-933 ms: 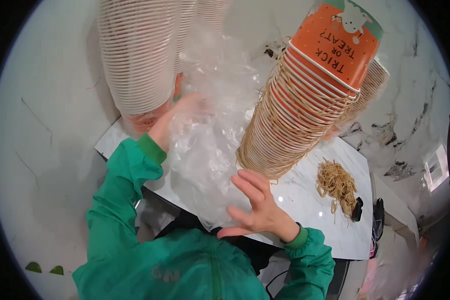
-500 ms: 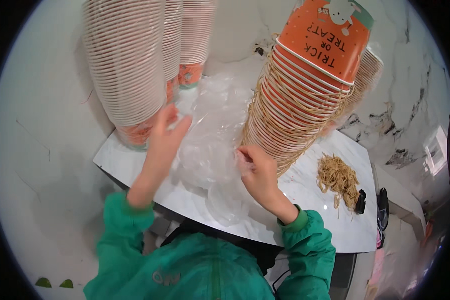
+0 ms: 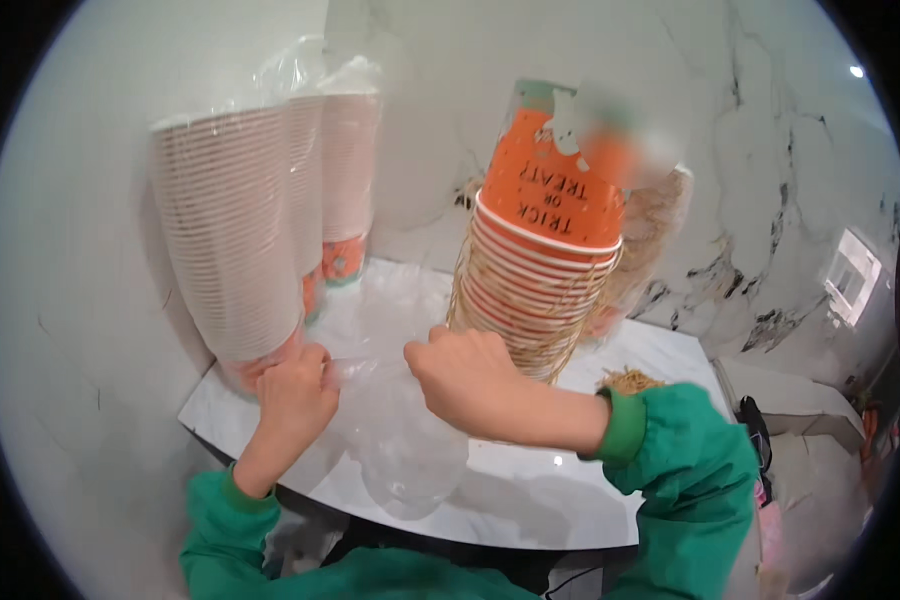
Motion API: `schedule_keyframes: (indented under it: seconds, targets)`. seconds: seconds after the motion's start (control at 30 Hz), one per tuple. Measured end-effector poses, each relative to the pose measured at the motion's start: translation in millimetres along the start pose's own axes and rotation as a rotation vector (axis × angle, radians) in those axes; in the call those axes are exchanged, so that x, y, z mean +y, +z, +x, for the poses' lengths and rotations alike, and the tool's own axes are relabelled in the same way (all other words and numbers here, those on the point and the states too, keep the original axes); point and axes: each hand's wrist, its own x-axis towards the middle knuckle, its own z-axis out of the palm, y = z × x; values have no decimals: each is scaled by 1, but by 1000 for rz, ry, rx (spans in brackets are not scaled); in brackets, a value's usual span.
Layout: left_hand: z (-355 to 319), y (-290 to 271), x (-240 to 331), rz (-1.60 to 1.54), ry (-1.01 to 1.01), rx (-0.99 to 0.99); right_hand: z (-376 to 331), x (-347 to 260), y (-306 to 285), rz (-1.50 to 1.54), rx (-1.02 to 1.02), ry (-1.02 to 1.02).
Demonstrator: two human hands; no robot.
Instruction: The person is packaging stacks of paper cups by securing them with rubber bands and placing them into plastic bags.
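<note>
A clear plastic bag [image 3: 407, 445] stretches between left hand [image 3: 295, 395] and right hand [image 3: 468, 380], both pinching it.

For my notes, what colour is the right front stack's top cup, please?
The top cup is mainly orange, clearest in the head view.

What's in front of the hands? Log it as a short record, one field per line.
Left hand: the left hand pinches the clear plastic bag
Right hand: the right hand is curled closed, apparently on the same bag; fingertips hidden
Left side: three tall cup stacks in clear wrap, rims up
Centre right: upside-down orange cups, nested, with loose tan strings around the stack
Behind those: another wrapped stack, partly hidden
Near right sleeve: pile of tan string, partly covered
Surface: white table
</note>
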Motion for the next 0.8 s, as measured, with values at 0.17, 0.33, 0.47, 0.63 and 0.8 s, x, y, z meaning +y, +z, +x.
schedule_keyframes:
  seconds: [0.17,0.33,0.47,0.63,0.8]
  targets:
    - [56,-31,5,-890,-570,-725,109,47,-45,580,-538,135]
    - [107,-24,25,-1649,-723,-322,174,56,-114,729,-265,455]
    - [201,-15,40,-1545,-344,-60,203,77,-174,102,187,164]
    - [332,-39,91,-793,364,605,188,135,-254,179,627,105]
    - [375,17,132,-827,335,49,101,238,-242,381,647,162]
